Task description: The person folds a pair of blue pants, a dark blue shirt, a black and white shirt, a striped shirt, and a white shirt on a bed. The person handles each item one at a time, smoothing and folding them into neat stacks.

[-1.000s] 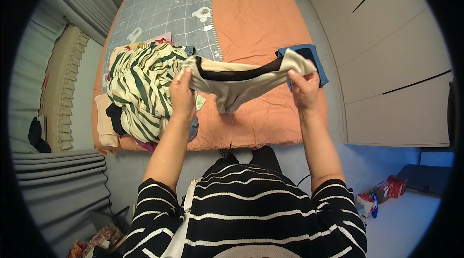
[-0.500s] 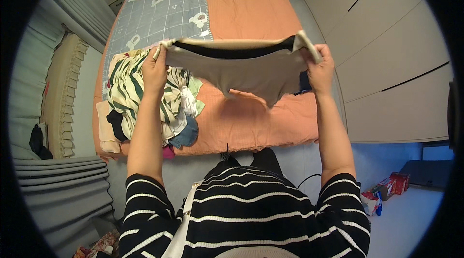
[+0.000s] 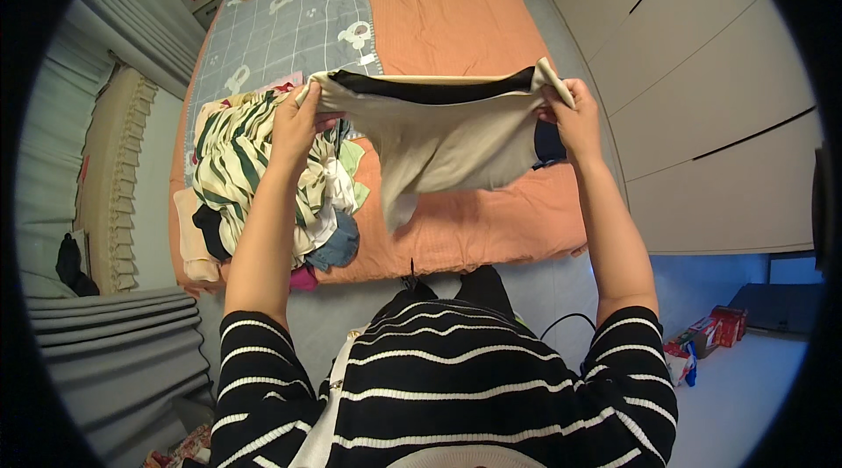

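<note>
A pale beige garment [image 3: 456, 139] with a black strip along its upper opening is stretched between my two hands above the bed. My left hand [image 3: 296, 121] is closed on its left top corner, and my right hand [image 3: 572, 117] grips the right one. The lower part hangs loose, with a drooping point left of its middle. I cannot tell exactly what kind of garment it is. Under my left forearm lies a heap of clothes, with a green-and-cream striped garment [image 3: 230, 152] on top. Partly hidden behind my right hand is a dark navy cloth [image 3: 549, 145].
The bed has an orange sheet [image 3: 438, 16] and a grey bear-print blanket [image 3: 298, 29] on its left. A denim piece [image 3: 336, 244] lies at the heap's near edge. Wardrobe doors [image 3: 702, 91] stand to the right, grey curtains [image 3: 114, 354] to the left. Small items lie at the far end.
The beige garment's hanging part has swung left and down, and its lower edge now droops left of the middle. Both hands keep their grip; the left has shifted slightly right.
</note>
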A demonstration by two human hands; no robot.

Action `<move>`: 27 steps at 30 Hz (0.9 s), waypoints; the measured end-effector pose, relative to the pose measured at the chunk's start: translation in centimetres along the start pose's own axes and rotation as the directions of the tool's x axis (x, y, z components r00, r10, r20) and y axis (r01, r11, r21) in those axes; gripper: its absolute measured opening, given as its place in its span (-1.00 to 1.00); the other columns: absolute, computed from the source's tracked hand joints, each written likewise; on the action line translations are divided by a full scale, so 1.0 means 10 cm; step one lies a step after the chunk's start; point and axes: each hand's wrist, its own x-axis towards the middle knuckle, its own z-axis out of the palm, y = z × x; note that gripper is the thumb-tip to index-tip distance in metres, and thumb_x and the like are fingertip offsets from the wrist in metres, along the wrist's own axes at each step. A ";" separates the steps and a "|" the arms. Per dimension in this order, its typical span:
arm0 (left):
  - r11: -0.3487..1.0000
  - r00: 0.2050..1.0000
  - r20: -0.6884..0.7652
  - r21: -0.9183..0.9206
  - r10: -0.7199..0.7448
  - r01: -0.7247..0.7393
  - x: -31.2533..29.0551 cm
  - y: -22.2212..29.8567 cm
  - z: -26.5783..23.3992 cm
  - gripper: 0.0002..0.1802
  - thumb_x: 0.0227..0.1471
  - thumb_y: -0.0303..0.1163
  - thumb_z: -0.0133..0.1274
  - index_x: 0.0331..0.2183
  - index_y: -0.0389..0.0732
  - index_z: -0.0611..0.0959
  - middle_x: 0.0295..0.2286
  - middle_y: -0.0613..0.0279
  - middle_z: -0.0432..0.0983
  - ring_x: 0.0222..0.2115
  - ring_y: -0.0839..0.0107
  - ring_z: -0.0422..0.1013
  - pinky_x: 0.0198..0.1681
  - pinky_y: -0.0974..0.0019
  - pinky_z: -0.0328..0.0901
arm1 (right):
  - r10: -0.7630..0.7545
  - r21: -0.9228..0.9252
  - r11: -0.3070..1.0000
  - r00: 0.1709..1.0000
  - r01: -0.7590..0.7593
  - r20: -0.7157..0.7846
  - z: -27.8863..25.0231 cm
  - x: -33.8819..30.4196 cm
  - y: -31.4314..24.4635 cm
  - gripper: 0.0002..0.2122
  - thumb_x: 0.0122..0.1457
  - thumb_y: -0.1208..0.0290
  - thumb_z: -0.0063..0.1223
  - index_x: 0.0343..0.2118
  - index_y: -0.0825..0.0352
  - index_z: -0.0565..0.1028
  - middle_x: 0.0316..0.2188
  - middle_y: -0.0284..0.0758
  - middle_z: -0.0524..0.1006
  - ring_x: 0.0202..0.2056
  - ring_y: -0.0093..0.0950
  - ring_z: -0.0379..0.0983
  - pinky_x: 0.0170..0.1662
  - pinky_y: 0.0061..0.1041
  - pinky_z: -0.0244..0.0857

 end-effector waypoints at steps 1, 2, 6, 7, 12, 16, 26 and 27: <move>1.000 1.000 -0.001 0.020 0.000 0.000 -0.01 0.00 -0.01 -0.70 0.21 -0.19 -0.13 -0.26 -0.23 0.51 -0.40 0.26 0.54 -0.44 0.47 0.52 -0.37 0.49 0.40 | -0.021 -0.019 1.000 1.000 0.021 0.012 0.00 0.00 0.04 -0.90 0.14 0.51 0.06 -0.40 0.34 0.36 -0.50 -0.41 0.47 -0.50 -0.63 0.45 -0.44 -0.66 0.37; 0.999 1.000 -0.001 0.040 0.000 0.000 -0.04 0.00 -0.01 -0.69 0.21 -0.18 -0.13 -0.26 -0.24 0.51 -0.40 0.25 0.54 -0.44 0.47 0.52 -0.37 0.48 0.40 | -0.042 -0.037 0.998 0.999 0.043 0.025 -0.01 -0.02 0.07 -0.89 0.13 0.51 0.08 -0.41 0.34 0.36 -0.51 -0.42 0.46 -0.51 -0.63 0.44 -0.43 -0.65 0.36; 0.992 0.984 0.164 0.114 -0.071 0.053 -0.36 -0.10 -0.16 -0.63 0.18 -0.20 -0.09 -0.17 -0.33 0.50 -0.40 0.12 0.54 -0.45 0.36 0.52 -0.37 0.43 0.41 | 0.107 -0.222 0.973 0.971 -0.058 0.215 -0.27 -0.34 -0.05 -0.87 0.08 0.53 0.12 -0.45 0.33 0.37 -0.55 -0.45 0.42 -0.53 -0.66 0.38 -0.46 -0.65 0.32; 0.987 0.962 0.239 0.125 -0.129 0.101 -0.53 -0.09 -0.23 -0.62 0.17 -0.20 -0.07 -0.19 -0.36 0.51 -0.42 0.11 0.54 -0.47 0.33 0.52 -0.40 0.38 0.43 | 0.128 -0.177 0.981 0.952 -0.080 0.276 -0.32 -0.46 -0.09 -0.87 0.08 0.53 0.13 -0.46 0.32 0.36 -0.55 -0.44 0.42 -0.53 -0.66 0.38 -0.47 -0.65 0.30; 0.934 0.761 0.585 -0.019 -0.279 0.357 -0.75 -0.06 -0.31 -0.62 0.11 -0.19 0.01 -0.25 -0.37 0.54 -0.42 0.08 0.55 -0.50 0.32 0.52 -0.49 0.31 0.47 | 0.273 0.062 0.944 0.873 -0.324 0.405 -0.48 -0.57 -0.24 -0.88 0.06 0.58 0.11 -0.45 0.32 0.36 -0.56 -0.39 0.45 -0.58 -0.62 0.39 -0.51 -0.64 0.29; 0.920 0.901 0.332 -0.175 -0.279 0.349 -0.05 -0.35 0.06 -0.60 0.16 -0.18 -0.05 -0.15 -0.34 0.49 -0.34 0.11 0.54 -0.40 0.34 0.53 -0.39 0.32 0.48 | 0.386 0.107 0.897 0.879 -0.429 0.280 -0.23 0.00 0.13 -0.90 0.13 0.45 0.06 -0.39 0.32 0.39 -0.52 -0.40 0.44 -0.59 -0.63 0.39 -0.55 -0.70 0.27; 0.926 0.934 -0.103 0.134 -0.341 0.353 0.90 -2.24 0.47 -0.36 0.15 -0.13 -0.06 0.17 -0.17 0.20 0.04 0.19 0.28 -0.15 0.36 0.39 -0.14 0.26 0.24 | 0.431 -0.257 0.879 0.900 -0.402 0.065 0.37 0.67 2.38 -0.56 0.04 0.30 0.13 -0.04 0.43 0.41 -0.15 -0.11 0.51 -0.08 -0.38 0.42 -0.04 -0.51 0.26; 0.880 0.895 -0.078 0.165 -0.440 0.446 0.82 -2.62 0.45 -0.40 0.13 -0.11 -0.04 0.14 -0.16 0.26 -0.12 0.27 0.39 -0.24 0.41 0.41 -0.22 0.31 0.27 | 0.407 -0.364 0.858 0.912 -0.362 0.054 0.26 0.49 2.77 -0.62 0.03 0.29 0.13 -0.13 0.43 0.46 -0.19 -0.10 0.52 -0.11 -0.34 0.45 -0.06 -0.46 0.28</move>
